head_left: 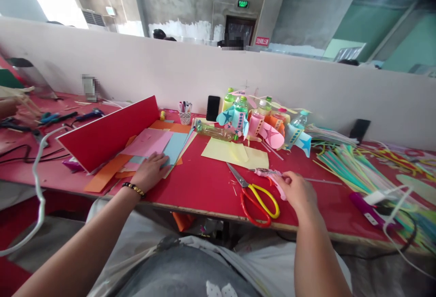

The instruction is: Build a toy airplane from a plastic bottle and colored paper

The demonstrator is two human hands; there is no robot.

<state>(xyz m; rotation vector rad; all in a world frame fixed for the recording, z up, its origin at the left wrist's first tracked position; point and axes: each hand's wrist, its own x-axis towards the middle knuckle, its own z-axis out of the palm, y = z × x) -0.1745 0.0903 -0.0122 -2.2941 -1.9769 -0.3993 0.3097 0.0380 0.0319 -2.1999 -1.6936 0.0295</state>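
My left hand (152, 170) lies flat with fingers spread on a loose stack of coloured paper; pink paper (148, 141) and light blue paper (175, 147) show around it. At the table's front right, my right hand (297, 189) has its fingers closed on a pink glue gun (270, 176), whose nozzle points left. Just left of that hand lie scissors (259, 200) with one red and one yellow handle, blades slightly apart. Pale yellow paper (221, 150) lies beyond the scissors. Behind it, a clear plastic bottle (218, 131) rests on its side.
Decorated bottle models (269, 124) stand along the white partition (190, 70). A red board (112, 136) stands upright at left. A pen cup (185, 117) and a black phone (213, 108) are at the back. Coloured strips (350, 165) and a purple power strip (373, 210) lie right.
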